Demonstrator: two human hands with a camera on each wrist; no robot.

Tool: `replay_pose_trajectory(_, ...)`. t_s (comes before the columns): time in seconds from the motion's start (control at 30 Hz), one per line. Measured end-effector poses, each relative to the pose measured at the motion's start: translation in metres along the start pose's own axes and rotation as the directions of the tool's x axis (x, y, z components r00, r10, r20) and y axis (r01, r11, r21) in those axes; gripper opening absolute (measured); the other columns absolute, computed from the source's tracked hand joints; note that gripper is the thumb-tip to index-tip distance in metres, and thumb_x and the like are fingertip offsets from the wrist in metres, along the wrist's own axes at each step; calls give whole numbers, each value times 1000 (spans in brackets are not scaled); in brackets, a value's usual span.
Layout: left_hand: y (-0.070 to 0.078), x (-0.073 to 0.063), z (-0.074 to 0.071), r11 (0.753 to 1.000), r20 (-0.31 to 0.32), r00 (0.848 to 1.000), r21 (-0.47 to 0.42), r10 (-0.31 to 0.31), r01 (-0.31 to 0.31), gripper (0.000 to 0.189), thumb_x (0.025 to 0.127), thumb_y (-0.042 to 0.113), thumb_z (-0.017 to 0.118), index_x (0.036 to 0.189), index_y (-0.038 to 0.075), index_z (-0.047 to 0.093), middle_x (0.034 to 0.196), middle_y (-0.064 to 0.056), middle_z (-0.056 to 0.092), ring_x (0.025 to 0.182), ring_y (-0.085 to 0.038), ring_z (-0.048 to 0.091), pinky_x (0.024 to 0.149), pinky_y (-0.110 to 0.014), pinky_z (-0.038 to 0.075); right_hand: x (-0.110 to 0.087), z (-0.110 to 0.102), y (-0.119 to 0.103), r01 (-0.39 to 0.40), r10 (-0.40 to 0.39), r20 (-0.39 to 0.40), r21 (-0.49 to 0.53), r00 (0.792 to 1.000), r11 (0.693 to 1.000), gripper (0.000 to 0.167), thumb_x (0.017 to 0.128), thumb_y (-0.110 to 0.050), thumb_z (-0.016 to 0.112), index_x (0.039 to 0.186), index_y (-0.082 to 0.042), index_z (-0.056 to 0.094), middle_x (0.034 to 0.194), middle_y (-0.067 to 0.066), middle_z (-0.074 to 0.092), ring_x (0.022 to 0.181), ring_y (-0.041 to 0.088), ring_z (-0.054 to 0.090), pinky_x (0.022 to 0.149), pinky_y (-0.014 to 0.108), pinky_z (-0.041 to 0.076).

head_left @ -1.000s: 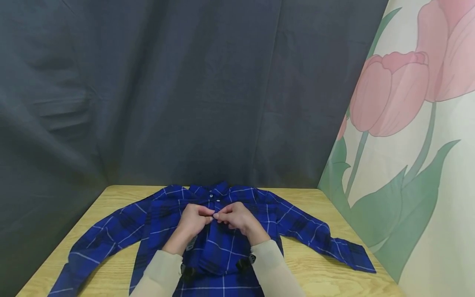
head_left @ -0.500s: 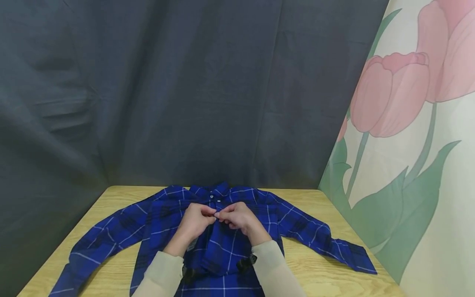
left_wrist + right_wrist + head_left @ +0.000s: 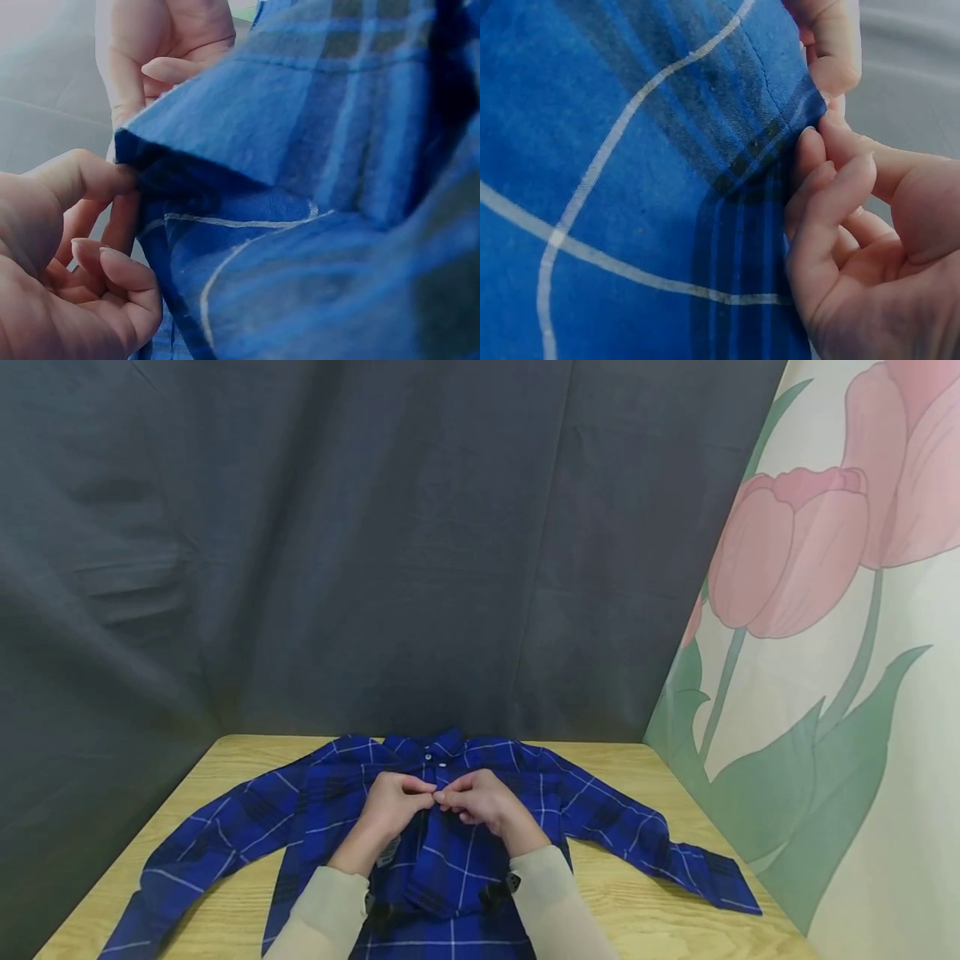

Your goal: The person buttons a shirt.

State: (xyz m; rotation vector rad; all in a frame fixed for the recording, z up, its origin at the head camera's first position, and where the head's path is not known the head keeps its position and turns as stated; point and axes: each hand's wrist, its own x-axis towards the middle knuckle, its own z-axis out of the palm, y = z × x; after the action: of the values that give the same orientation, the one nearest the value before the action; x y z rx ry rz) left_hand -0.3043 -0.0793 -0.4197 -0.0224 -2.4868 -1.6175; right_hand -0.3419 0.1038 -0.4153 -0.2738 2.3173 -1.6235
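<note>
A blue plaid long-sleeved shirt lies spread on the table, collar at the far edge and both sleeves out to the sides. At its front placket, below the collar, my left hand and right hand meet fingertip to fingertip. In the left wrist view, thumb and finger of the left hand pinch the shirt's front edge, which is lifted. The right hand pinches the placket edge from the other side in the right wrist view. Whatever lies between the fingertips is hidden.
Two small light buttons show near the collar. A pale wooden table carries the shirt. Behind it hangs a dark grey curtain; a wall with painted tulips stands at the right. A tag shows beside the left wrist.
Both hands stay at the same place on the placket, with only slight finger and wrist shifts. The shirt keeps its position.
</note>
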Motion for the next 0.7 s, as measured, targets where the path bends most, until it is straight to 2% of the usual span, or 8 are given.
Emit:
replay_pose_trajectory(0.27, -3, 3, -4, 997, 24, 1000, -74, -16, 18, 10, 89, 3, 81, 96, -1, 86, 104, -15, 85, 107, -29, 78, 104, -52, 60, 3, -2, 4, 61, -61, 56, 9, 997, 998, 22, 102, -17, 77, 107, 3, 81, 86, 0, 79, 73, 9, 64, 63, 18, 56)
replay_pose_trajectory(0.37, -3, 4, -4, 997, 21, 1000, -78, -13, 15, 11, 89, 3, 80, 97, -1, 86, 105, -15, 85, 105, -28, 78, 102, -51, 60, 4, -2, 4, 63, -64, 60, 25, 996, 998, 22, 101, -17, 78, 107, 3, 81, 85, -1, 79, 74, 9, 66, 64, 18, 57)
replay_pose_trajectory(0.53, 0, 4, -4, 999, 25, 999, 9, 32, -32, 13, 88, 3, 83, 100, 4, 87, 102, -12, 85, 94, -21, 76, 89, -44, 64, 2, -1, 2, 37, -38, 26, 53, 999, 998, 21, 100, -16, 79, 106, 4, 81, 82, -1, 75, 74, 10, 63, 64, 19, 58)
replay_pose_trajectory(0.7, 6, 2, -4, 994, 64, 996, 86, 65, -71, 21, 87, 9, 89, 107, 6, 83, 98, -8, 83, 89, -19, 77, 86, -42, 65, 0, 1, -2, 4, -2, -29, 97, 1000, 995, 18, 99, -12, 77, 105, 5, 79, 79, -2, 69, 74, 10, 60, 63, 18, 57)
